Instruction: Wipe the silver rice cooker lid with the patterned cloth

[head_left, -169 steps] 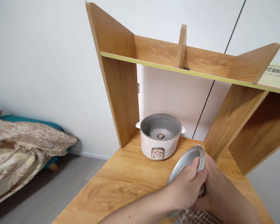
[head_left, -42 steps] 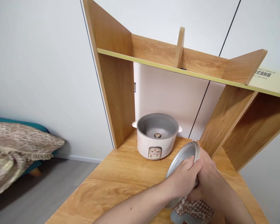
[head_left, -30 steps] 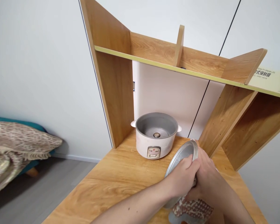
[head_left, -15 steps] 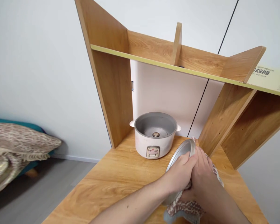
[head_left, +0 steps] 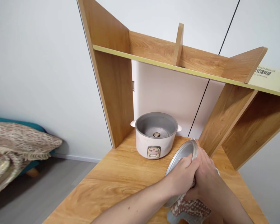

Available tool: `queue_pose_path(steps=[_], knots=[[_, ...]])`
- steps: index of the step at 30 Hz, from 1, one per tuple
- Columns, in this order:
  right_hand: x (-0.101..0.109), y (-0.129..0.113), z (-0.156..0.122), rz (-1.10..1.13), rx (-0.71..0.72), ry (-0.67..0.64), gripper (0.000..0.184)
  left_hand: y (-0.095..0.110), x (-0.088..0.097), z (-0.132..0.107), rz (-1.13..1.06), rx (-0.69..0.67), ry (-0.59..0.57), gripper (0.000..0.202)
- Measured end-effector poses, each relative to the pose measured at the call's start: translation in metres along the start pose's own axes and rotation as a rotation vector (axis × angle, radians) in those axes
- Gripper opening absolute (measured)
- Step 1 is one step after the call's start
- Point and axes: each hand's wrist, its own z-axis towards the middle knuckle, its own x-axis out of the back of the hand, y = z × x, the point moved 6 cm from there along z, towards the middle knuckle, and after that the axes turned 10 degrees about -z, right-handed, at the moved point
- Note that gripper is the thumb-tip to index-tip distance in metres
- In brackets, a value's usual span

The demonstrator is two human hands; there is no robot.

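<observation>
Your left hand (head_left: 183,175) grips the tilted lid (head_left: 182,153); your right hand (head_left: 206,179) presses a cloth (head_left: 191,208) against it, above the counter (head_left: 121,183).

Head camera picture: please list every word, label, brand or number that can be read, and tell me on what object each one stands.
"QUALITY DREAM LIFE" - small print at the top of the pale box lying on the wooden shelf, upper right.
"式保鲜膜" - larger characters beneath it on the same box; the start is hidden behind the shelf's side panel.
Marks at the box's lower right edge: too small to read.
Control panel label on the rice cooker: too blurred to read.
</observation>
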Motion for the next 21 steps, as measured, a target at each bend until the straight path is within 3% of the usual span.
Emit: queue_pose_path(steps=[9,21], knots=[[0.0028,-0.0027,0.0020,0.042,-0.056,-0.086,0.153,-0.0019,0.0010,0.0008,0.032,0.011,0.004,0.050],[-0.0013,0.0011,0.0002,0.077,-0.025,-0.052,0.157,-0.0046,0.0017,0.0014,0.029,0.019,-0.011,0.048]])
